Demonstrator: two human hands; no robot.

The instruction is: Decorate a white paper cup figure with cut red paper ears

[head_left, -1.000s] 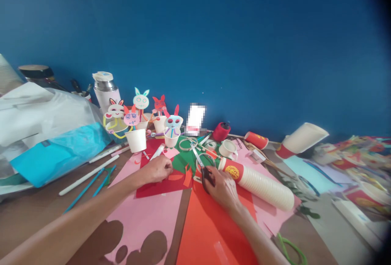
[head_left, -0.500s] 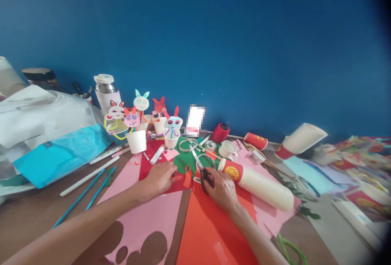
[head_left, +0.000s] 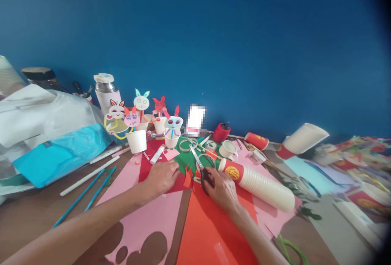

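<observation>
My right hand (head_left: 222,185) is closed on the black handles of the scissors (head_left: 200,163), whose blades point away over green paper (head_left: 183,157). My left hand (head_left: 161,177) lies over the red paper, its fingers curled; whatever they hold is hidden. Between my hands there is a small orange paper piece (head_left: 187,178). A large orange sheet (head_left: 214,232) lies below my right hand, and a pink sheet (head_left: 146,220) with cut-out holes is beneath my left forearm. A glue stick (head_left: 157,154) rests just beyond my left hand.
Paper cups with rabbit-faced figures (head_left: 137,140) stand at the back left near a flask (head_left: 106,89). A long stack of paper cups (head_left: 265,185) lies right of my right hand. Plastic bags (head_left: 55,134) fill the left side. A white cup (head_left: 228,150) stands behind the stack.
My left hand has shifted very slightly to the right. My right hand and the scissors look the same.
</observation>
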